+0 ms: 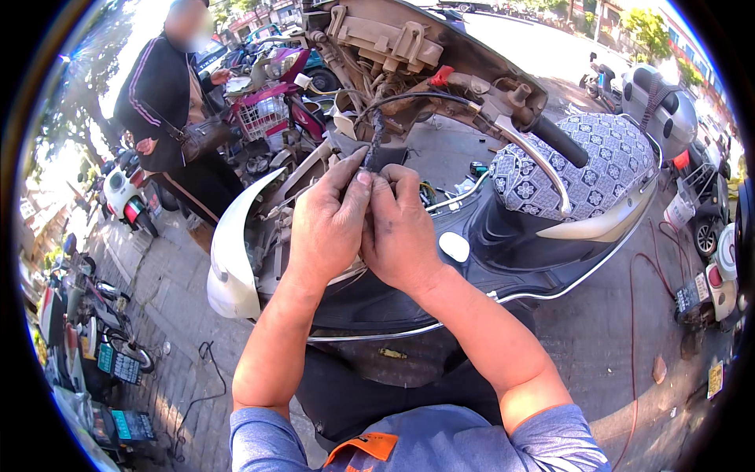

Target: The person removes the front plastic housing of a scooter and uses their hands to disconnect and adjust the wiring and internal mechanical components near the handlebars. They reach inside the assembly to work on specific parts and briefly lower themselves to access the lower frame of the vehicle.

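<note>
My left hand and my right hand meet in front of me, thumbs and fingertips pinched together on a dark wire bundle. It looks wrapped or twisted and runs up toward the handlebar area; its lower part is hidden by my fingers. Around my hands is a motor scooter with its front partly stripped. A pale silver panel curves beside my left forearm. Above the wires stands the raised, dusty headlight housing. Right of my hands are the black handlebar grip and a metal brake lever.
A patterned cloth covers the scooter's seat. On the far left stands a person in dark clothes near a magenta scooter. Parked scooters line both sides. A red hose and a black cable lie on the pavement.
</note>
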Demonstrator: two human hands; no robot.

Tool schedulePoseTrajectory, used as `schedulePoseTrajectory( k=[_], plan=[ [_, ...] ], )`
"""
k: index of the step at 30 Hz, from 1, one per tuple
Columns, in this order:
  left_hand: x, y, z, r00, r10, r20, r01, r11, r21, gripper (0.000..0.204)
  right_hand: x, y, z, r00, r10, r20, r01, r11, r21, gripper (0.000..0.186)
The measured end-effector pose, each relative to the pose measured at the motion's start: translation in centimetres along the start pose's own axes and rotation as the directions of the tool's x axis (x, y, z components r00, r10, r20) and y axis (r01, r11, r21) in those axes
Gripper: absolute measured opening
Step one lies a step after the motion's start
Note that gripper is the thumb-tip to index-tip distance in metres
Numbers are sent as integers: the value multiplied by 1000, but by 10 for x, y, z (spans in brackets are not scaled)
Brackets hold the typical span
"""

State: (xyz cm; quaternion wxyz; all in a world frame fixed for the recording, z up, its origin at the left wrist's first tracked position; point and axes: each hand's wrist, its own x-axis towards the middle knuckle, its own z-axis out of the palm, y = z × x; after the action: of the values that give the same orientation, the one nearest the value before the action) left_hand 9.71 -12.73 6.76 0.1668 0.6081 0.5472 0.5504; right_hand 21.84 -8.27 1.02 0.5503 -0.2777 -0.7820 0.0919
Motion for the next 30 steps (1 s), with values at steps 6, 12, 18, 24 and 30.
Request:
schedulePoseTrajectory(
  k=[6,12,18,24,30],
  plan=[
    [-6,-27,16,989,84,-119,-101,983,-150,40,3,3,-11,996,-36,78,33,998,49,56],
    [-15,-49,12,999,42,-28,-46,986,-163,44,-3,-17,-76,982,-40,186,47,998,-37,68],
    [-23,-63,16,990,102,-96,-114,986,-124,48,35,-6,-196,980,-197,31,174,765,-621,68],
    [-20,-55,17,961,262,-94,-265,964,-21,53,67,49,-234,880,426,210,-158,681,-715,104],
    [-21,-50,12,971,210,-111,-220,972,-87,52,89,64,-231,923,328,203,-64,649,-758,62]
  ],
)
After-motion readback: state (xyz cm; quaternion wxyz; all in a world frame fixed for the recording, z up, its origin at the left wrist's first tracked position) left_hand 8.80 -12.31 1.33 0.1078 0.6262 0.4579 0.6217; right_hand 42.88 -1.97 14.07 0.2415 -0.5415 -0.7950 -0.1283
